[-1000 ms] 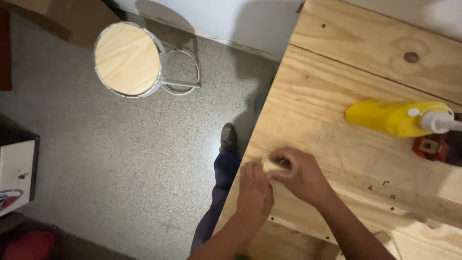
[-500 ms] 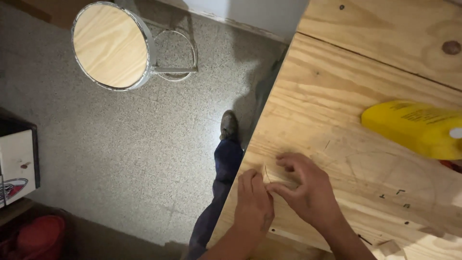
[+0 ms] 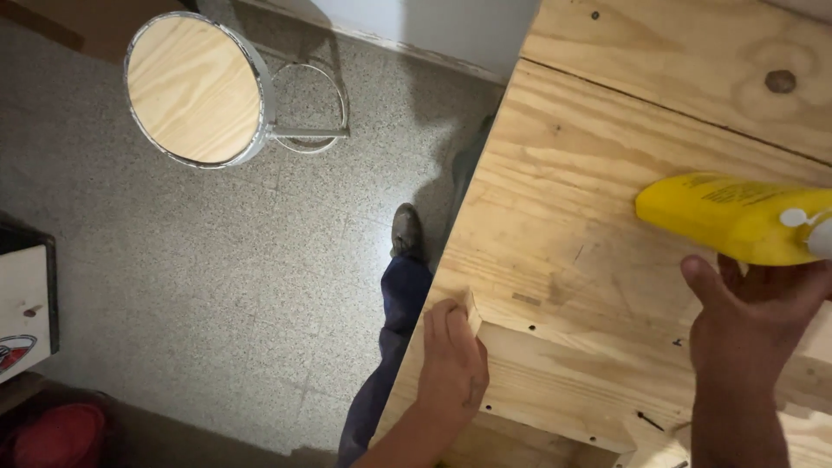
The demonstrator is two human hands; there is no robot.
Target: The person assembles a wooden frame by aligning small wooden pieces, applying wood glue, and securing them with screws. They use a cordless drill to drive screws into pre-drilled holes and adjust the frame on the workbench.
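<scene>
My right hand (image 3: 754,321) is curled under the yellow glue bottle (image 3: 728,217), thumb up against its near side and fingers underneath; I cannot tell whether the bottle is lifted or resting on the plywood bench top (image 3: 607,139). The bottle lies on its side at about three o'clock in my view, its white cap (image 3: 802,221) pointing towards the right edge. My left hand (image 3: 452,360) is well apart from the right, down at about six o'clock, fingers pressed together against a small wooden block (image 3: 473,310) that sits at the bench's left edge, where a lower pale timber strip (image 3: 572,381) meets the top sheet. The hand lies flat on the wood rather than wrapped around anything. A dark screw (image 3: 650,421) lies on the strip near five o'clock. Beyond the bench edge, at about seven o'clock, my dark trouser leg (image 3: 394,347) and shoe (image 3: 406,232) stand on the speckled floor (image 3: 217,286). At eleven o'clock a round stool (image 3: 195,87) with a wooden seat and metal frame stands on that floor, and something red (image 3: 52,438) shows at eight o'clock in the corner.
</scene>
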